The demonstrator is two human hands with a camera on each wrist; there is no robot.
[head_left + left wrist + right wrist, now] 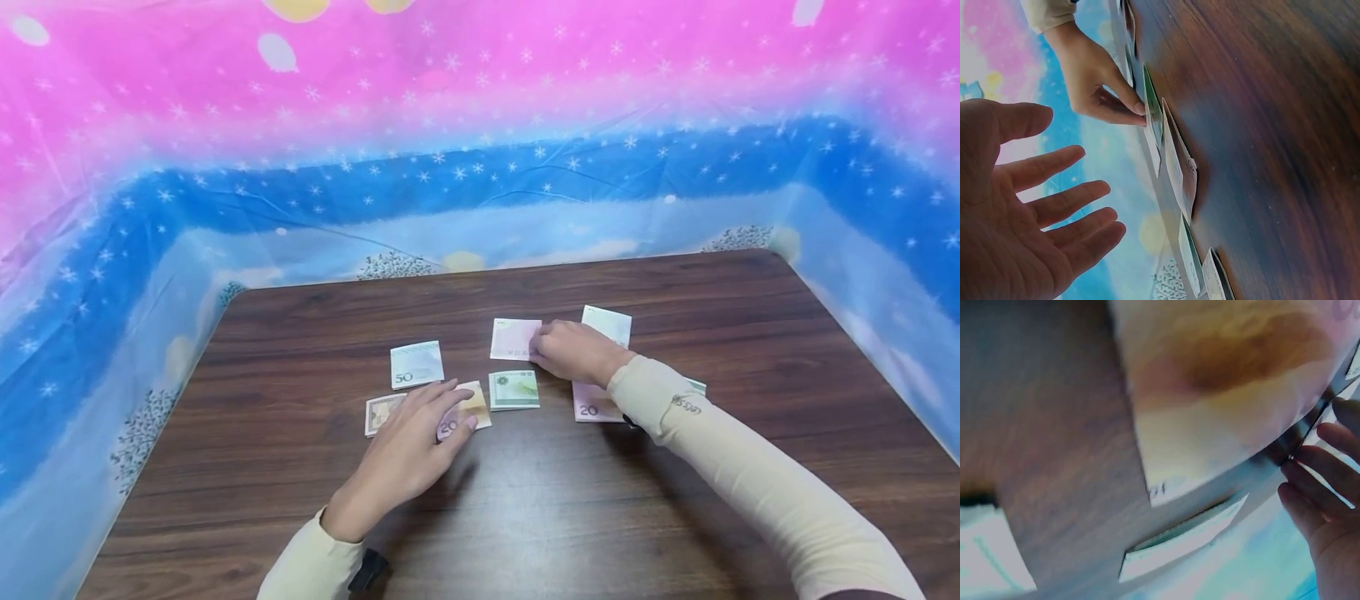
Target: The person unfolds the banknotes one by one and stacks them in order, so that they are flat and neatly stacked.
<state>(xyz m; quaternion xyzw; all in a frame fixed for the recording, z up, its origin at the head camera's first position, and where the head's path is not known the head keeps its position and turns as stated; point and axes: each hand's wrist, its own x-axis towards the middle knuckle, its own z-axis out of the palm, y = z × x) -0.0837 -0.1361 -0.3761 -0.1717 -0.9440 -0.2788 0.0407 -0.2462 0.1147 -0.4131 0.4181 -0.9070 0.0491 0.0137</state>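
Note:
Folded banknotes lie on the brown table. My right hand (573, 350) pinches the right edge of a pale pink banknote (512, 337) in the back row; in the left wrist view its thumb and fingertips come together at the notes. Just in front of that note lies a green banknote (514, 393). My left hand (408, 442) hovers with spread fingers over a yellow-and-pink 20 note (474, 406) and a brown note (378, 412), partly covering both. Behind it is a pale green 50 note (417, 365). The left wrist view shows the left palm (1010, 231) holding nothing.
Right of the right hand lie a pale green banknote (609, 323) and a pinkish 20 note (592, 407), both partly hidden by the hand and sleeve. Another green note (696, 387) peeks from behind the sleeve. A snowflake-patterned pink and blue cloth (465, 175) surrounds the table (315, 333).

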